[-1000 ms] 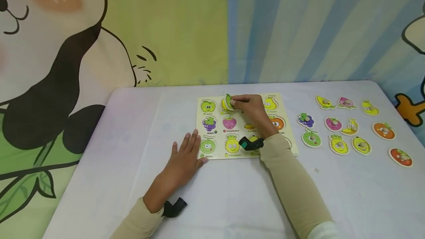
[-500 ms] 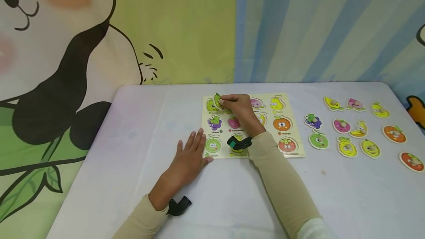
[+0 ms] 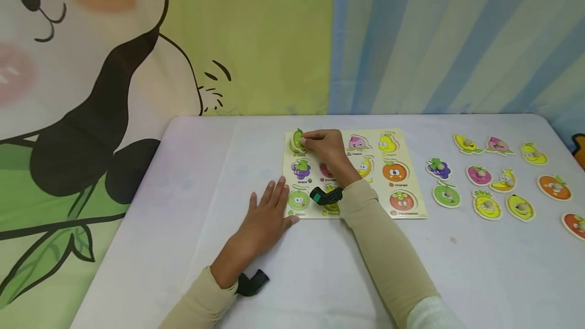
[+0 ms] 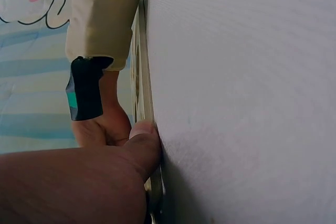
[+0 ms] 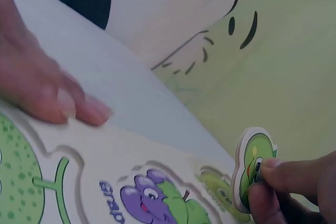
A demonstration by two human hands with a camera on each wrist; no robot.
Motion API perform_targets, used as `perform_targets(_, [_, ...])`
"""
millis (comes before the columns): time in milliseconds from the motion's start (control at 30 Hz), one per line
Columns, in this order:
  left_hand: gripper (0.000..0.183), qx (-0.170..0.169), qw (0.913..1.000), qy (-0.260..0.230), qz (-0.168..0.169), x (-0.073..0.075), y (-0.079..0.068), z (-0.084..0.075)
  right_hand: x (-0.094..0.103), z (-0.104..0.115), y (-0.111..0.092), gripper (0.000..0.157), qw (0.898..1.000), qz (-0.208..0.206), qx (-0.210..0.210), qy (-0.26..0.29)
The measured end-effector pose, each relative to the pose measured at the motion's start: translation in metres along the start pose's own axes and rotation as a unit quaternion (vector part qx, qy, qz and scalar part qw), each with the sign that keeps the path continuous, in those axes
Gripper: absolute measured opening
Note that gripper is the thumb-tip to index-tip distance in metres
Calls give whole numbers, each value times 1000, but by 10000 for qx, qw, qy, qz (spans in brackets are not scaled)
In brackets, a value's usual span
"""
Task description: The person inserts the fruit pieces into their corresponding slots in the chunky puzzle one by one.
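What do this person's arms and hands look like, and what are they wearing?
The left hand and right hand are gloveless. Both arms wear long beige sleeves; white fabric shows farther up the right arm. Black, angular devices sit at both wrists, the right one marked with a green patch.

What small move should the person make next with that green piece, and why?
Probably tip the green piece flat and lower it into the apple hollow: the right hand pinches it tilted at that corner of the board, and their green colours match, while the left hand rests at the board's edge.
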State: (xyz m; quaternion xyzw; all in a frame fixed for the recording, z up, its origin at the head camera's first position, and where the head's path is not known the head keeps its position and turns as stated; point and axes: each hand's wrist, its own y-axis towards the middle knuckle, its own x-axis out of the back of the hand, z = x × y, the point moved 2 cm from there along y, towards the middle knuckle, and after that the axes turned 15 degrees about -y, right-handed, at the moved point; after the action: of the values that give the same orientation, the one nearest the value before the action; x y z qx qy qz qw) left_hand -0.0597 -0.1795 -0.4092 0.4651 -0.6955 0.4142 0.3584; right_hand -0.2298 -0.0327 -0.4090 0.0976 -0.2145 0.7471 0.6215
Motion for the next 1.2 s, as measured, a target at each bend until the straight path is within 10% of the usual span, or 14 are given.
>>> perform_targets(633, [78, -10, 10000, 29, 37, 1, -1, -2, -5, 10, 6, 12, 9800, -512, 802, -1749])
perform_targets(1200, [78, -10, 9999, 126, 55, 2, 0, -3, -8, 13, 7, 15, 9725, -391, 1022, -2055])
